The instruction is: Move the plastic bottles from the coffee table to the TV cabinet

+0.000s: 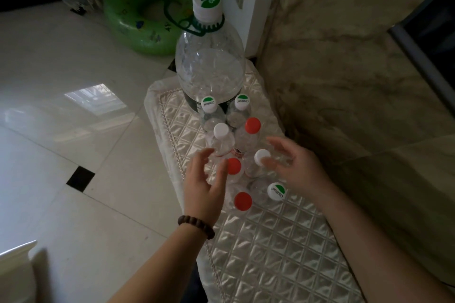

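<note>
Several small clear plastic bottles stand upright in a cluster on a quilted satin cloth [275,243] that covers a cabinet top. Their caps are red [252,125], plain white [220,129] or white with green [209,103]. Behind them stands a large clear jug [210,66] with a green carry handle. My left hand [205,184] hovers with fingers apart at the left of the cluster, beside a red-capped bottle [234,166]. My right hand [293,163] is spread at the right, its fingertips at a white-capped bottle [262,157]; whether they touch it is unclear.
A marble wall [344,81] rises right behind the cabinet top. Glossy floor tiles [73,130] lie to the left. A green inflatable swim ring [140,7] leans at the far corner by a curtain. A dark screen edge [423,39] shows at upper right.
</note>
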